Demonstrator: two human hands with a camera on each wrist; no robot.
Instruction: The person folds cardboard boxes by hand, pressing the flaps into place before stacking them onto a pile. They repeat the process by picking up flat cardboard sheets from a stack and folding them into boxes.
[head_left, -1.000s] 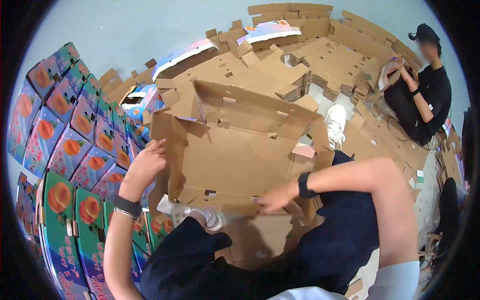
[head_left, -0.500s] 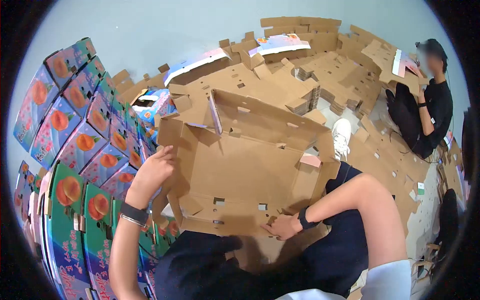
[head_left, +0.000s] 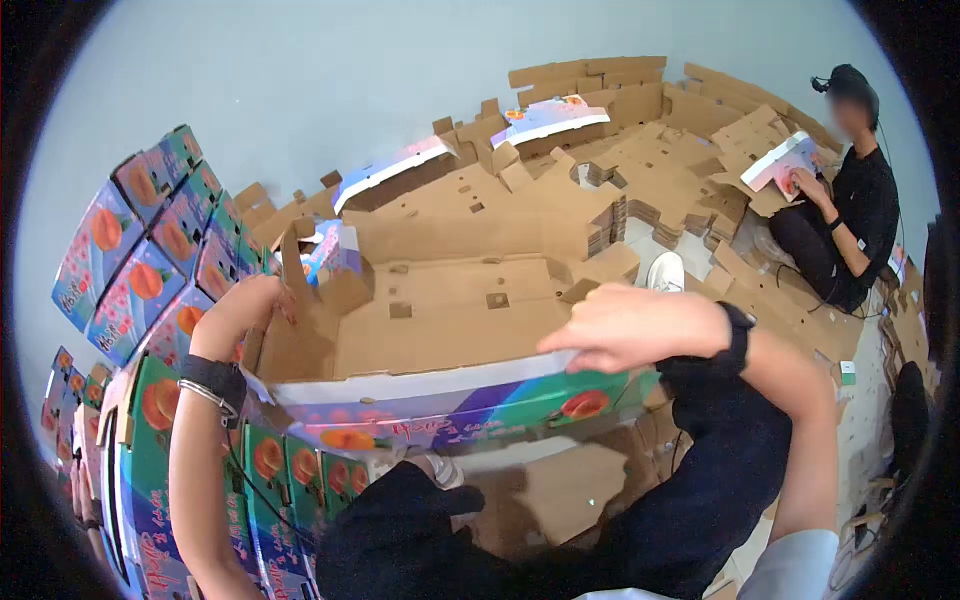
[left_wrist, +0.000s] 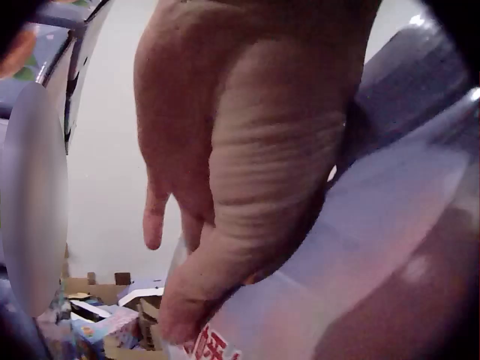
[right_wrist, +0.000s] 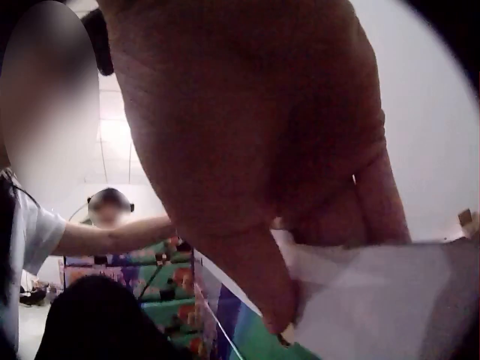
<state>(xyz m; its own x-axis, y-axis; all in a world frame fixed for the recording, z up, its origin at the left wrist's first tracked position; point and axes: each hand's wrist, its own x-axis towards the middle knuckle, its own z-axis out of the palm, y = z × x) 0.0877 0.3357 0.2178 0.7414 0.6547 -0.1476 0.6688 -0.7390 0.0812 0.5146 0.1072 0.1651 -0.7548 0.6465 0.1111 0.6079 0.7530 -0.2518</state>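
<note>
An open cardboard box [head_left: 450, 325] sits above the person's legs in the head view, bare brown inside. Its near wall [head_left: 440, 408] shows a peach print in purple and green below a white top edge. The left hand [head_left: 250, 305] grips the box's left wall, thumb on the printed outer face in the left wrist view. At the right part of the near wall, the right hand [head_left: 640, 328] pinches the white edge; in the right wrist view the thumb of this hand [right_wrist: 255, 142] lies outside and the fingers behind.
Printed peach boxes [head_left: 145, 280] are stacked at the left. Flattened cardboard [head_left: 650, 165] lies across the floor behind the box and along the wall. Another person [head_left: 855, 210] sits at the right, holding a printed piece of cardboard [head_left: 783, 165]. Brown cardboard [head_left: 575, 490] lies between the legs.
The box's printed near face has come into view as the box tilted. The right hand has moved up and taken hold of its edge. The other person's cardboard piece has shifted.
</note>
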